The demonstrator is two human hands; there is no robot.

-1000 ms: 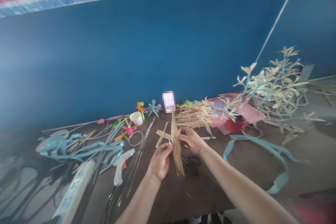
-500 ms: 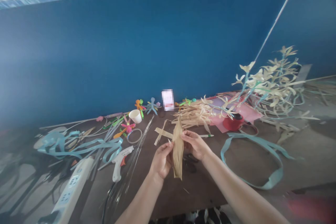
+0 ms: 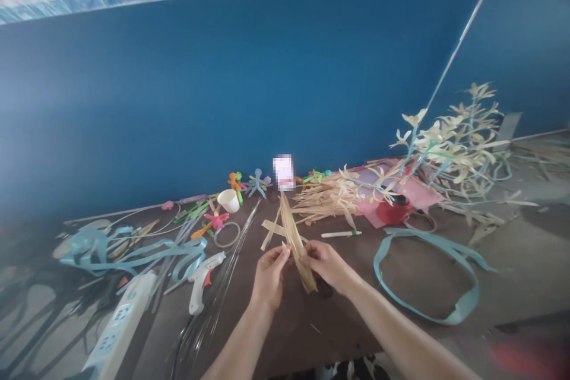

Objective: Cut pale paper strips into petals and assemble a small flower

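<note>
A long, pale tan dried corn husk is held tilted above the dark table, its narrow tip pointing away from me and to the left. My right hand pinches its right edge near the lower end. On the other side, the closed fingertips of my left hand meet the husk's left edge. Just behind the hands lie crossed strips of tan husk. A pile of dried husks spreads out behind and to the right. Dark scissors seem to be mostly hidden beneath my right hand.
At left lie a white glue gun, thin wires, a tape ring, a power strip and blue ribbon. A paper cup stands behind. Right are a pen, looped ribbon and husk flowers.
The husk has swung from nearly upright to a slant, its far tip moving left. My right hand has shifted lower, uncovering more of the pen.
</note>
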